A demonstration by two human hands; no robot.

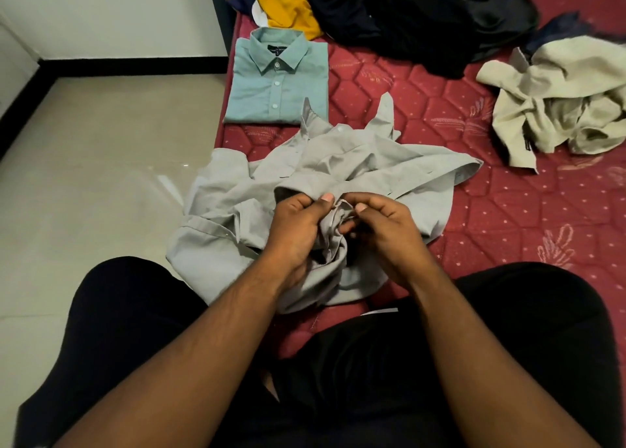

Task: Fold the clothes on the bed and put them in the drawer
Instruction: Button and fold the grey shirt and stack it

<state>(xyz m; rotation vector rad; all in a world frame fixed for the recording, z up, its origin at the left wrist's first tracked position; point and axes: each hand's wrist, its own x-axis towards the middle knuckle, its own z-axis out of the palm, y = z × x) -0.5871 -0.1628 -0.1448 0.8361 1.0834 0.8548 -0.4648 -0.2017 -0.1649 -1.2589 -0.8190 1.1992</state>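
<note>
At the far left we see a pale tiled floor (84, 183) bordered by a black skirting strip (128, 66) under a white wall (101, 10); the red quilted mattress (389, 85) of the bed begins beside it and fills the rest of the view. Near the mattress's left edge lies a teal shirt (276, 81), folded flat with its collar buttoned and turned away from us; beyond it, at the top, a yellow garment (284, 3) sits crumpled. Just below the teal shirt, touching its near edge, lies the grey shirt (338, 163), unfolded and rumpled; its left side hangs over the mattress edge above the floor, and its collar points toward the teal shirt. Our left hand (298, 224) has thumb and fingers curled round a bunched fold in the middle of the grey shirt; our right hand (382, 224), just beside it, pinches the same bunch of cloth between thumb and curled fingers, so both hands hold the shirt with the thumbs nearly meeting. Our legs in black trousers (508, 329) frame the near edge, one knee to each side of the shirt. Further right at the top, a heap of dark clothes (406, 17) is spread across the mattress; to the right of that, well apart from the grey shirt, lies a crumpled cream garment (562, 98).
</note>
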